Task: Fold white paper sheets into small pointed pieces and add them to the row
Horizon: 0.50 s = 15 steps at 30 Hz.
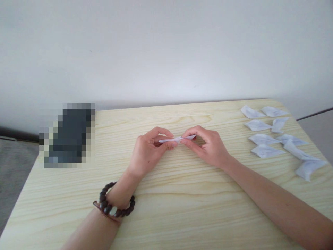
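Note:
A small piece of folded white paper [178, 139] is held edge-on above the middle of the wooden table [166, 208]. My left hand [151, 149] pinches its left part between thumb and fingers. On the other side, my right hand [208, 144] grips the right part the same way, and the two sets of fingertips nearly meet at the centre. Part of the paper is hidden behind the fingers, so its full shape cannot be made out. A dark bead bracelet [113, 210] circles my left wrist.
Several folded white paper pieces [265, 139] lie in rough rows along the table's right side. At the back left rests a dark, pixelated rectangular object [70, 135]. A pale wall [166, 52] rises directly behind the table's far edge.

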Tool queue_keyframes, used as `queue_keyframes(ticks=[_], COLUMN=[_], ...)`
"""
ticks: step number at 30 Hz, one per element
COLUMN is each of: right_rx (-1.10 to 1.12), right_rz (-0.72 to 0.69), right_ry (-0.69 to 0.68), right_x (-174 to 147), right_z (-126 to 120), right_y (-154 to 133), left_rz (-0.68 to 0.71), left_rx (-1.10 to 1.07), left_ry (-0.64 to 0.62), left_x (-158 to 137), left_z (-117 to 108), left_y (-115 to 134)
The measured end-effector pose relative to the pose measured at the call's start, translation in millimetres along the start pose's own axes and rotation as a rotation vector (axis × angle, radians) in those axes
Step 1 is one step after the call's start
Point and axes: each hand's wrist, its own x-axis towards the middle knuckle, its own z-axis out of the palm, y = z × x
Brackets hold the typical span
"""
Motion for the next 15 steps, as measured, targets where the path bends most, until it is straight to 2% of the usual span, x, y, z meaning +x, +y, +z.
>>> queue_keyframes(ticks=[6,11,15], right_rx=[0.074,0.176,0.262], right_rz=[0.132,0.2,0.217], right_ry=[0.11,0.065,0.012], right_x=[1.6,1.1,0.2], right_z=[1.8,2.5,1.7], right_y=[-2.8,0.7,4.6], left_rz=[-0.053,-0.083,0.0], left_rx=[-0.008,-0.01,0.113], left_ry=[0.022,0.042,0.061], left_x=[1.6,3.0,2.9], left_z=[3.2,3.1,0.6], left_y=[6.0,9.2,4.3])
